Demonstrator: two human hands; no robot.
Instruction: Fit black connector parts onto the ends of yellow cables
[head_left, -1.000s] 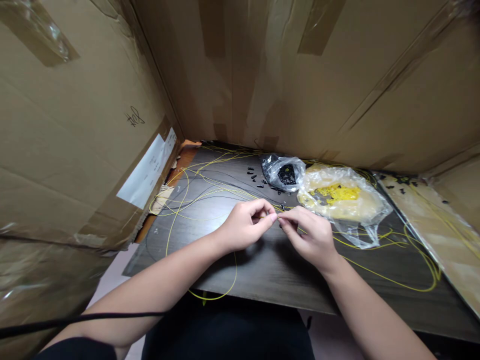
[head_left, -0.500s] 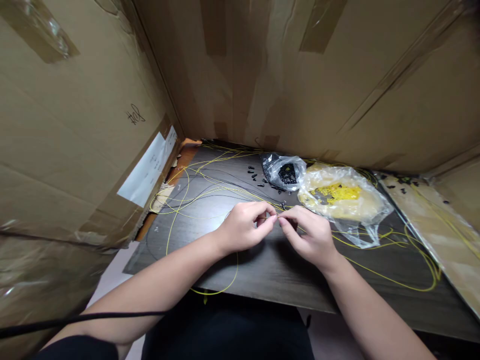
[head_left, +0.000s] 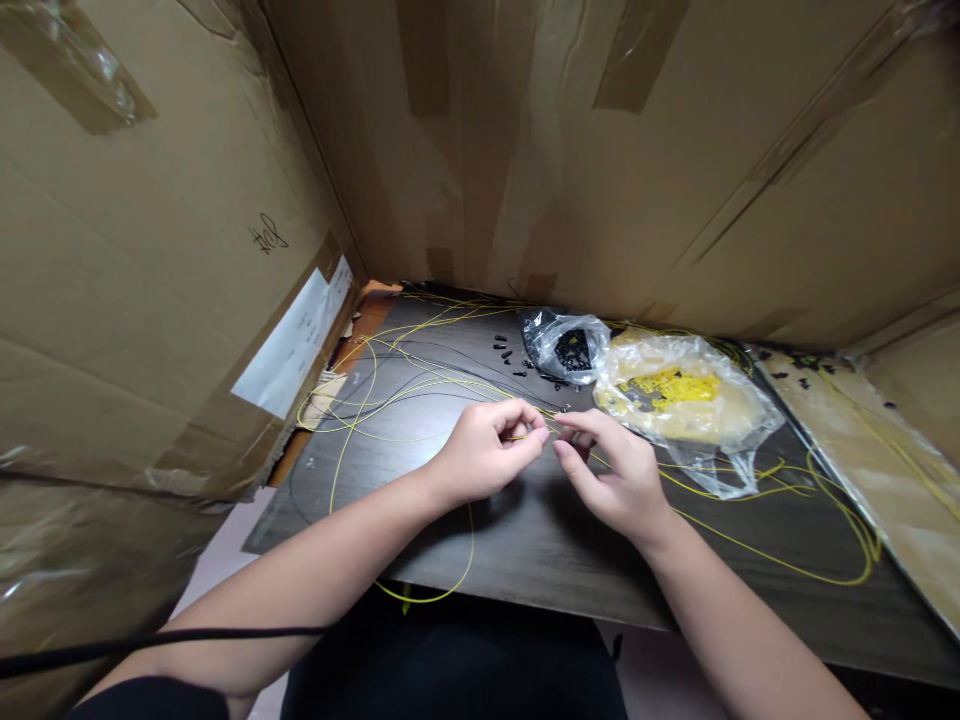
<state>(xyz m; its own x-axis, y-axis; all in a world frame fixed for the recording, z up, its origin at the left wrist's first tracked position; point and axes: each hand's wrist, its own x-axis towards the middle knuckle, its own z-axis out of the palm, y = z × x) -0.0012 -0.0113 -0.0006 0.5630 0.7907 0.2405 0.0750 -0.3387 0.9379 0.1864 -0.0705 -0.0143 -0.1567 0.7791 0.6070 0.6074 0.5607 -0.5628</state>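
Note:
My left hand (head_left: pixel 489 452) is closed in a pinch on a thin yellow cord (head_left: pixel 471 555), a short piece of which shows between its fingers. From there the cord loops down past the table's front edge. Just to the right, my right hand (head_left: pixel 621 472) has its thumb and forefinger apart, close to the left fingertips; no object shows between them. Beyond the hands, several small black pieces (head_left: pixel 507 355) lie loose beside a clear plastic bag (head_left: pixel 596 330) of black parts. Right of it sits a larger clear bag (head_left: pixel 739 430) with small yellow parts.
Long yellow cords (head_left: pixel 810 578) and thin dark strands spread over the dark wooden table (head_left: pixel 517 560). Tall cardboard walls (head_left: pixel 480 180) close in the back and left. A tape-covered cardboard flap (head_left: pixel 885 460) at the right bears black bits. A black cable (head_left: pixel 165 636) crosses my left forearm.
My right thumb and forefinger have parted and drawn slightly away from the left fingertips, which they met before. The left hand keeps its pinch.

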